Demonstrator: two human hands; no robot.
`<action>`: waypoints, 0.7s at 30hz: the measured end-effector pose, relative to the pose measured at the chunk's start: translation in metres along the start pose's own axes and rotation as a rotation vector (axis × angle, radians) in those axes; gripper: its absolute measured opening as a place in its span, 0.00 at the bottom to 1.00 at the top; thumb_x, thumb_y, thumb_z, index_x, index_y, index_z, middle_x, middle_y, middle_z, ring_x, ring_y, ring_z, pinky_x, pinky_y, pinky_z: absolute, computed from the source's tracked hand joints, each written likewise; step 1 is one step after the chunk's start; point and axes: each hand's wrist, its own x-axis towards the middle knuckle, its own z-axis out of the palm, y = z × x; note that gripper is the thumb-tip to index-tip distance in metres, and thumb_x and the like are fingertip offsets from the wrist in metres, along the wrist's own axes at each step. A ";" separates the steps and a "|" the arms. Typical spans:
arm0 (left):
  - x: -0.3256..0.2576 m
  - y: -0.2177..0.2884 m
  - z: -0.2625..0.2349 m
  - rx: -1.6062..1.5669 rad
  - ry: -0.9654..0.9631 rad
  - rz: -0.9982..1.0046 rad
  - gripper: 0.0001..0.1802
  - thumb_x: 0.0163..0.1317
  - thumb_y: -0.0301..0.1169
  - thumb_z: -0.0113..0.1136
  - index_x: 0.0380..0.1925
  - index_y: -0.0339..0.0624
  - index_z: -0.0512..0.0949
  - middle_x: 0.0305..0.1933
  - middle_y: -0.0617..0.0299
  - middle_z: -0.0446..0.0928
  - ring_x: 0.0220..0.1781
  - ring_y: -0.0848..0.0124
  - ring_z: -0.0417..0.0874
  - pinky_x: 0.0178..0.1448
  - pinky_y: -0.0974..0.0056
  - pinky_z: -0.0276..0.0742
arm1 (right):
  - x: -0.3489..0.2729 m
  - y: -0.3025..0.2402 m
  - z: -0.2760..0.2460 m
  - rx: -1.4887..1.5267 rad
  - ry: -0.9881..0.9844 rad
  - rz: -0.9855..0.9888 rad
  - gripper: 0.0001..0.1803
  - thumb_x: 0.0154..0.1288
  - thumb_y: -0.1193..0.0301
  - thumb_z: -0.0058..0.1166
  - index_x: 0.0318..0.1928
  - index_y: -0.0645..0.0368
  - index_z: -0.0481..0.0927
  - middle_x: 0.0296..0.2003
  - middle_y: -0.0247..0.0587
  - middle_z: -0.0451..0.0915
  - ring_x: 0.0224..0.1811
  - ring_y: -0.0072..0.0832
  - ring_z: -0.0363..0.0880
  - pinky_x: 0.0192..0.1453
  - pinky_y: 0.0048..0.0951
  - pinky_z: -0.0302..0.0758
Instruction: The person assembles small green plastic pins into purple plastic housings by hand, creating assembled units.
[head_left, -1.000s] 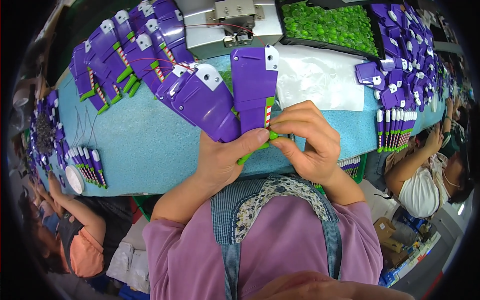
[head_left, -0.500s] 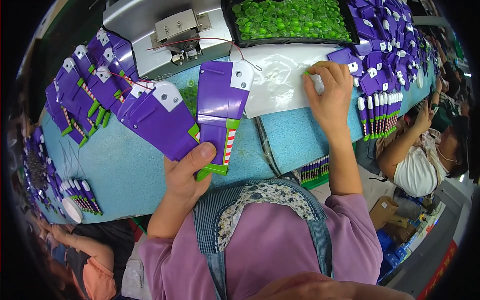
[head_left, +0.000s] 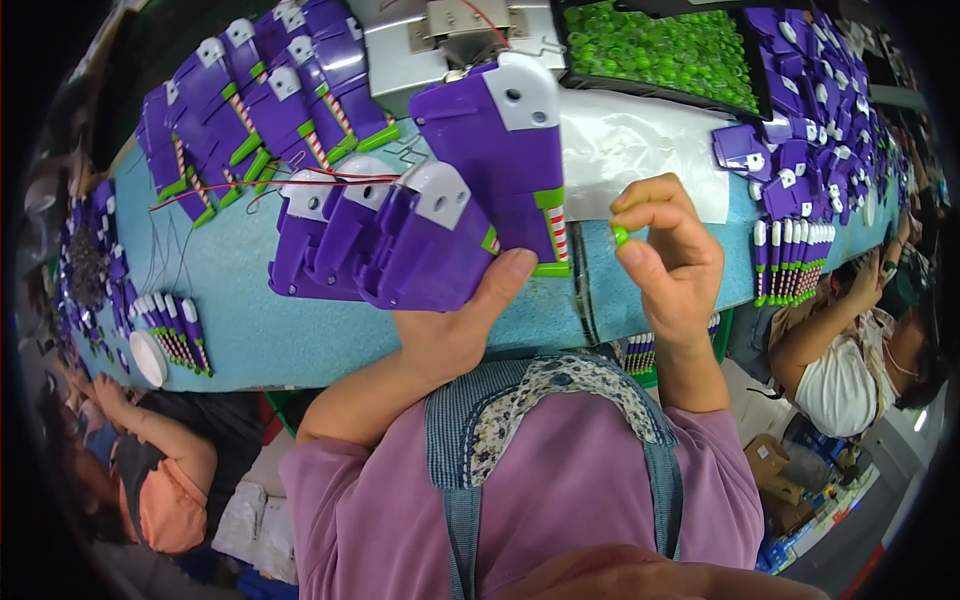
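My left hand (head_left: 450, 335) is closed around several fanned purple plastic housings (head_left: 425, 255) with white two-holed corners. The rearmost housing stands highest and shows green ends and a red-and-white striped edge. Thin red and dark wires (head_left: 330, 182) trail off to the left from the held group. To the right of the housings, my right hand (head_left: 685, 265) pinches a small green-and-clear plastic piece (head_left: 619, 236) between thumb and fingertips. That piece is apart from the housings. Most of the left fingers are hidden behind the housings.
A black tray of small green pieces (head_left: 660, 55) stands beyond a white plastic sheet (head_left: 640, 150). Purple housings (head_left: 235, 115) lie at left, with a heap of purple parts (head_left: 815, 130) at right. A metal fixture (head_left: 478, 25) sits behind. Co-workers are on both sides.
My right hand has come nearer from the white sheet, the green piece in its pinch. In my left hand the housings have turned and spread, showing more of the stack. The whole view has shifted.
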 end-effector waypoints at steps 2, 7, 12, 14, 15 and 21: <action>-0.004 -0.002 -0.003 0.033 -0.018 0.041 0.09 0.55 0.24 0.69 0.33 0.35 0.77 0.31 0.63 0.75 0.33 0.72 0.76 0.40 0.66 0.73 | -0.003 -0.002 0.010 0.118 -0.047 0.015 0.10 0.54 0.78 0.63 0.38 0.65 0.81 0.41 0.43 0.77 0.47 0.30 0.71 0.54 0.29 0.66; -0.003 -0.004 -0.010 0.164 -0.037 0.155 0.10 0.57 0.28 0.68 0.29 0.37 0.75 0.28 0.65 0.72 0.29 0.72 0.71 0.34 0.64 0.67 | -0.003 0.000 0.022 0.111 -0.082 0.000 0.11 0.54 0.77 0.64 0.39 0.64 0.81 0.41 0.43 0.77 0.45 0.29 0.71 0.53 0.30 0.66; -0.002 0.003 -0.007 0.210 -0.012 0.109 0.10 0.59 0.30 0.66 0.29 0.40 0.73 0.26 0.64 0.67 0.28 0.69 0.68 0.32 0.63 0.61 | -0.004 0.002 0.029 -0.047 -0.064 -0.106 0.10 0.53 0.79 0.65 0.37 0.65 0.80 0.40 0.43 0.78 0.41 0.28 0.72 0.47 0.26 0.69; -0.001 0.005 -0.013 0.353 -0.094 0.122 0.11 0.59 0.31 0.66 0.28 0.40 0.72 0.25 0.63 0.66 0.28 0.68 0.67 0.32 0.63 0.61 | -0.008 0.006 0.033 0.009 -0.037 -0.078 0.10 0.53 0.80 0.65 0.37 0.65 0.80 0.39 0.44 0.78 0.40 0.28 0.73 0.46 0.25 0.69; -0.002 0.006 -0.016 0.497 -0.164 0.138 0.11 0.60 0.31 0.65 0.27 0.40 0.72 0.25 0.63 0.65 0.28 0.68 0.67 0.31 0.62 0.60 | -0.010 0.007 0.034 0.067 -0.024 -0.053 0.10 0.53 0.80 0.64 0.37 0.66 0.80 0.39 0.44 0.78 0.39 0.27 0.73 0.45 0.24 0.70; -0.007 0.005 -0.010 0.151 -0.061 -0.002 0.10 0.59 0.28 0.64 0.31 0.38 0.72 0.28 0.66 0.68 0.31 0.71 0.69 0.36 0.64 0.65 | -0.001 -0.002 0.034 0.146 -0.191 0.009 0.10 0.63 0.73 0.58 0.40 0.69 0.77 0.41 0.46 0.75 0.42 0.30 0.72 0.49 0.28 0.69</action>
